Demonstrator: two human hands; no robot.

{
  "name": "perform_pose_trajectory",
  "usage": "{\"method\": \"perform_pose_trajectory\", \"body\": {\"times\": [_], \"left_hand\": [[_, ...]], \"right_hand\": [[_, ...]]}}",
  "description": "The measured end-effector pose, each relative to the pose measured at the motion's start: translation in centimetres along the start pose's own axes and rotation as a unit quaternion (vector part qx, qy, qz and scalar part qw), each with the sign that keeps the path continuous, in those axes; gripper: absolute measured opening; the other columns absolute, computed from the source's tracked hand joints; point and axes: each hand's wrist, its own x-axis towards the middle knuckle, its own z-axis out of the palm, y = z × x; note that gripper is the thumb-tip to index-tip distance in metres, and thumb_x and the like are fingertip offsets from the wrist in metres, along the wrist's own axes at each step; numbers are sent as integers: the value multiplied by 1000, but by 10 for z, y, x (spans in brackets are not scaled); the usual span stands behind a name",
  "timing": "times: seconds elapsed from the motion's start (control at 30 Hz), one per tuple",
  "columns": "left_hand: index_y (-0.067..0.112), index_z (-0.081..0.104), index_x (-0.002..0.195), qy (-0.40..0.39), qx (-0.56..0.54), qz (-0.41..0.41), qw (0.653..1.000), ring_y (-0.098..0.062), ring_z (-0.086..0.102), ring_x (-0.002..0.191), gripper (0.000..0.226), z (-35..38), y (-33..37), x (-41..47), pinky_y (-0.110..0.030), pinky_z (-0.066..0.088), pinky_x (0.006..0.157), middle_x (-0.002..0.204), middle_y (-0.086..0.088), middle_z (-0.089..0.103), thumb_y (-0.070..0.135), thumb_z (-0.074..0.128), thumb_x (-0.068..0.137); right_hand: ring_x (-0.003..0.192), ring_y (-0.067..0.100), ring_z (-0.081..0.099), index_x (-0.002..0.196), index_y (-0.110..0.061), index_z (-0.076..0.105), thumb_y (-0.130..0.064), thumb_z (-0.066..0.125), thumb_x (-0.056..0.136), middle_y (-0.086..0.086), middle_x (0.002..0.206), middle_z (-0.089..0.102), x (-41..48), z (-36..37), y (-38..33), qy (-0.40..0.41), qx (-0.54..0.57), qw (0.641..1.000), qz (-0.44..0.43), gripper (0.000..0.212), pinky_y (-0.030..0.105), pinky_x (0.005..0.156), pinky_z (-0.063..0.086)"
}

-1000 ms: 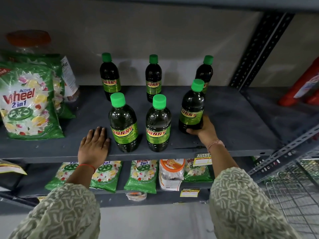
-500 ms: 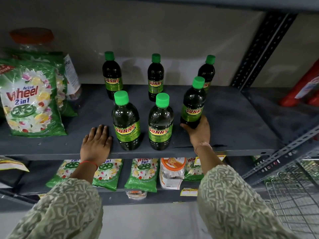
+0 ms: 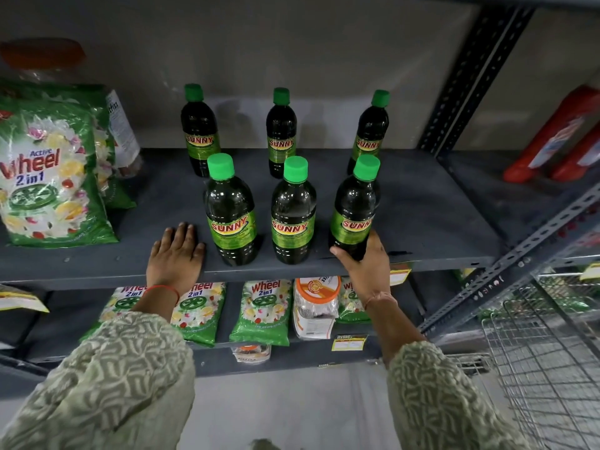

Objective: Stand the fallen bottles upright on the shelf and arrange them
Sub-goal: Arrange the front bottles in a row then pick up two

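Several dark green SUNNY bottles with green caps stand upright on the grey shelf (image 3: 422,222) in two rows. The back row has a left bottle (image 3: 198,138), a middle bottle (image 3: 281,138) and a right bottle (image 3: 370,134). In the front row stand a left bottle (image 3: 231,216) and a middle bottle (image 3: 293,216). My right hand (image 3: 365,264) grips the base of the front right bottle (image 3: 354,209), in line with the front row. My left hand (image 3: 177,254) lies flat on the shelf edge, fingers apart, just left of the front left bottle.
A large Wheel detergent bag (image 3: 48,177) stands at the shelf's left, with a jar behind it. Red containers (image 3: 558,138) lie on the neighbouring shelf to the right. Smaller Wheel packets (image 3: 263,310) and a jar (image 3: 315,306) fill the lower shelf. A wire basket (image 3: 545,362) sits at lower right.
My right hand has slid the front right bottle forward toward the shelf edge, into line with the other two front bottles. My left hand has stayed flat on the shelf.
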Motion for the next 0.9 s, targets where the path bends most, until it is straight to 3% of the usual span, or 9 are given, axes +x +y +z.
{"method": "perform_pose_trajectory", "body": {"times": [0.3,0.37,0.47,0.53,0.6,0.67,0.77,0.83,0.9], "left_hand": [[15,13,145,4,4,1,1000,-26,9,145,54,4,-4,6,-41,10,118,158,-5,12,34,23,96],[9,25,142,4,-46,-5,999,-30,20,142,56,2,-7,9,-43,16,118,154,-12,24,36,21,94],[-9,58,106,166,-242,-81,953,-45,52,108,44,-14,4,-7,-47,41,94,111,-35,60,25,35,90],[-10,59,84,297,-300,-91,902,-42,55,87,38,-20,28,-43,-43,41,78,85,-32,61,25,44,91],[-2,58,78,269,-341,-14,901,-31,53,76,49,-19,66,-86,-35,43,67,75,-18,58,44,45,87],[2,62,97,159,-376,29,913,-29,60,87,62,-5,101,-108,-30,51,73,91,-13,64,59,51,76],[1,38,134,88,-402,7,911,-33,46,127,81,10,141,-102,-41,40,105,136,-22,49,36,74,70],[1,25,140,84,-427,-25,900,-32,32,137,90,12,154,-90,-36,28,112,146,-21,35,22,77,69],[0,27,139,79,-440,-37,894,-34,33,136,89,18,157,-73,-40,28,115,144,-21,38,17,78,68]], "right_hand": [[108,27,55,123,-4,45,-30,76,70,15,115,59,-5,-3,1,-1,5,1000,-16,66,28,87,42],[112,27,53,125,-6,44,-31,77,69,14,119,58,-5,-5,2,-12,9,1000,-10,70,31,91,43],[123,23,46,135,-14,32,-36,81,60,8,132,50,-3,-11,2,-31,52,998,8,93,38,102,40],[127,19,43,140,-18,24,-37,84,54,4,137,45,-1,-15,1,-43,80,996,17,106,38,106,37],[122,16,45,139,-15,24,-25,87,54,0,130,48,1,-19,0,-50,93,994,15,106,32,102,38],[113,16,49,134,-14,32,-20,86,55,-1,120,52,1,-19,-3,-50,76,996,12,96,29,94,40],[111,24,53,124,-11,42,-23,84,59,9,118,58,1,-15,-2,-35,24,999,6,79,29,88,41],[111,26,54,122,-10,44,-26,83,61,11,117,58,2,-13,1,-32,8,999,1,75,32,90,44],[110,26,54,120,-10,44,-29,83,61,12,116,59,4,-15,4,-35,3,999,1,73,37,93,47]]}}
